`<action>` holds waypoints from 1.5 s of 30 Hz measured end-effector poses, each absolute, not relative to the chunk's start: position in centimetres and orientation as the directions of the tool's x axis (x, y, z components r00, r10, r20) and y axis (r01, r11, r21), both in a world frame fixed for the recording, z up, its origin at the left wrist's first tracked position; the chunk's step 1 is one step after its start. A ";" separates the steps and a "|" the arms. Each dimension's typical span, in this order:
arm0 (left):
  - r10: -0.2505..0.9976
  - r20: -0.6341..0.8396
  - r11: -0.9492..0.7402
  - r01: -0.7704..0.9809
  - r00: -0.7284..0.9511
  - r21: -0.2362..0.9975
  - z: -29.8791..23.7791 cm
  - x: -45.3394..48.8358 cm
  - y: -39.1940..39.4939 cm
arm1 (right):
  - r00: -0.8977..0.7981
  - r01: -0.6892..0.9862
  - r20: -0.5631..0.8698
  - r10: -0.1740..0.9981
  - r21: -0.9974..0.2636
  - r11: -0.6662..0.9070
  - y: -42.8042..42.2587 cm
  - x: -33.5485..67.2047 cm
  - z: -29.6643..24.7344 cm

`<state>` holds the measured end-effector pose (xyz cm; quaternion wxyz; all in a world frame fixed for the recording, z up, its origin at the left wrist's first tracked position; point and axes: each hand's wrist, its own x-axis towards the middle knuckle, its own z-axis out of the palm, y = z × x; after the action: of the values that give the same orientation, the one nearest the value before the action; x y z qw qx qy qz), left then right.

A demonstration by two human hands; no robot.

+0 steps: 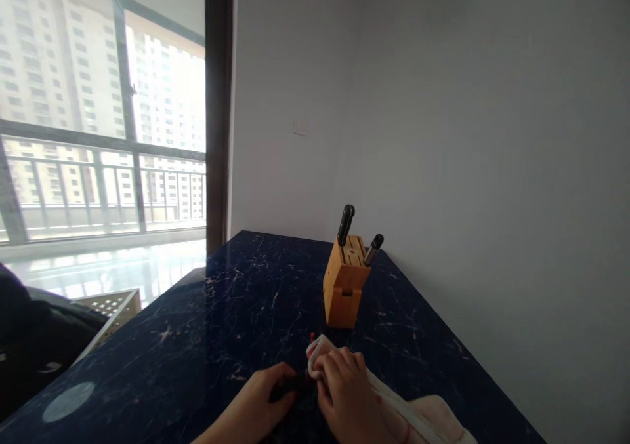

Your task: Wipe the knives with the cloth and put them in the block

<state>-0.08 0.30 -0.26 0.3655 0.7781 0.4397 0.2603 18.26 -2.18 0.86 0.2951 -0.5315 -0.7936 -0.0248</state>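
My left hand (263, 398) is closed round a dark handle (291, 385) above the table's near part. The far end of that handle meets the cloth, so what it belongs to is hidden. My right hand (344, 388) grips a whitish cloth with red marks (394, 408), its fingers bunched over the folded end beside the handle. The cloth trails away to the lower right. Beyond both hands stands a wooden knife block (344, 293). Two handles stick up from it: a black one (346, 224) and a black and silver one (374, 249).
A dark blue marbled table (236, 306) lies under everything, with a pale round patch (69, 401) at its left. A grey wall (467, 168) runs along the right side. At the left are a perforated basket or crate (121, 313) and dark fabric (44, 329).
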 end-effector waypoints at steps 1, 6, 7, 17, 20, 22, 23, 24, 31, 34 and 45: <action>0.877 0.079 -0.342 0.501 0.474 0.795 -0.3 -0.1 0.3 | -0.234 0.871 0.495 0.837 -0.275 0.406 -2.1 18.4 0.9; 0.870 0.113 -0.371 0.486 0.480 0.791 -0.3 0.0 0.4 | -0.316 0.832 0.477 0.820 -0.276 0.481 -2.1 18.2 1.0; 0.869 0.114 -0.372 0.485 0.481 0.791 -0.3 0.0 0.4 | -0.332 0.827 0.477 0.814 -0.267 0.494 -2.0 18.2 1.0; 0.873 0.128 -0.384 0.505 0.470 0.773 -0.3 0.0 0.4 | -0.330 0.862 0.481 0.813 -0.198 0.467 -1.9 18.1 0.9; 0.875 0.135 -0.388 0.506 0.465 0.770 -0.3 0.0 0.4 | -0.326 0.889 0.483 0.813 -0.137 0.438 -1.7 18.3 0.9; 0.879 0.130 -0.383 0.515 0.459 0.767 -0.3 -0.1 0.3 | -0.257 0.932 0.490 0.833 -0.101 0.348 -1.1 19.3 0.9; 0.880 0.126 -0.381 0.521 0.458 0.764 -0.3 -0.1 0.3 | -0.221 0.949 0.496 0.840 -0.087 0.301 -0.7 19.9 0.9; 0.881 0.122 -0.378 0.525 0.457 0.762 -0.2 -0.1 0.3 | -0.191 0.962 0.501 0.844 -0.075 0.263 -0.4 20.5 0.9; 0.887 0.099 -0.357 0.535 0.451 0.766 0.0 -0.1 0.2 | -0.139 0.983 0.511 0.848 -0.034 0.182 0.4 22.2 0.8; 0.883 0.091 -0.356 0.529 0.461 0.771 0.0 -0.2 0.3 | -0.127 0.987 0.523 0.843 -0.017 0.159 0.5 22.3 0.8; 0.879 0.103 -0.369 0.526 0.466 0.766 0.0 0.0 0.3 | -0.296 0.879 0.484 0.823 -0.200 0.433 -1.8 18.7 1.5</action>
<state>-0.04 0.33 0.03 0.3400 0.7858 0.4470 0.2590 18.74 -1.78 1.48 0.2672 -0.5298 -0.8033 -0.0519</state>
